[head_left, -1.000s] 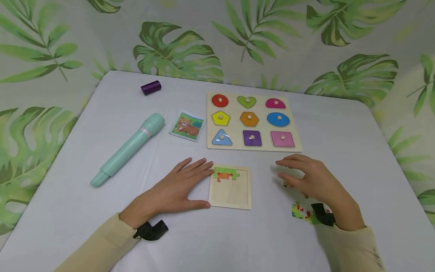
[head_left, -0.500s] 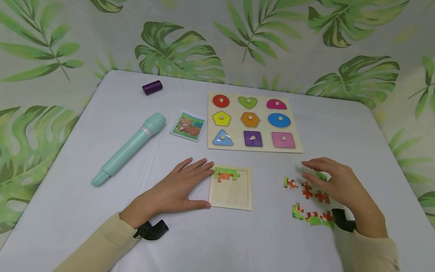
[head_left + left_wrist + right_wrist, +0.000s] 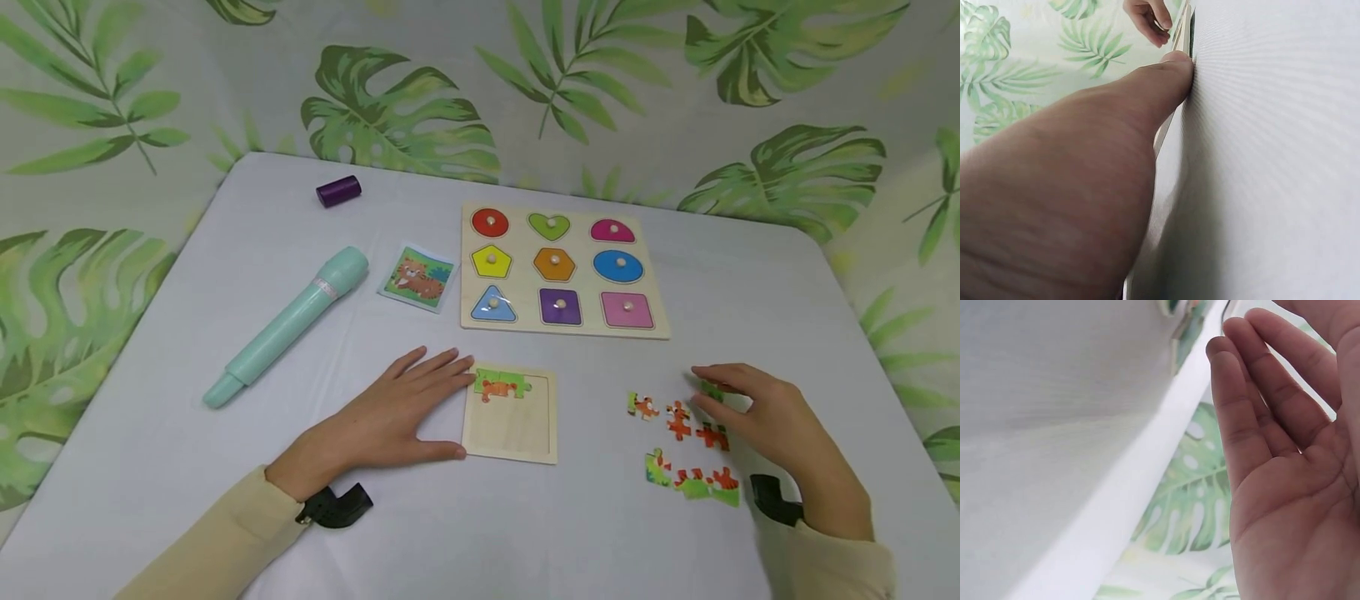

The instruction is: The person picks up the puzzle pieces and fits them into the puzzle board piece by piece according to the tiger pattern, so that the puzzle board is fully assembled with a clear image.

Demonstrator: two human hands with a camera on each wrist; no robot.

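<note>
My left hand (image 3: 382,417) lies on the table with its fingers spread, fingertips and thumb tip at the left edge of a square wooden puzzle tray (image 3: 510,433). Joined green and orange jigsaw pieces (image 3: 501,384) fill the tray's upper left corner. To the right, my right hand (image 3: 772,417) hovers with relaxed fingers beside a green jigsaw piece (image 3: 711,388), which it partly covers. In the right wrist view, nothing shows between the fingers (image 3: 1275,381). Loose orange jigsaw pieces (image 3: 678,421) lie left of this hand, with a row of green and red pieces (image 3: 696,483) nearer me.
Behind the tray lies a wooden shape board (image 3: 525,329) with coloured knobbed shapes. A tiger picture card (image 3: 417,278) is left of it. A mint-green tube-like wand (image 3: 288,325) and a purple cylinder (image 3: 339,192) lie farther left. A leaf-patterned cloth (image 3: 405,108) borders the table's back.
My right hand has moved right and slightly toward me, from over the loose pieces to the green piece, uncovering the orange ones. My left hand has stayed at the tray.
</note>
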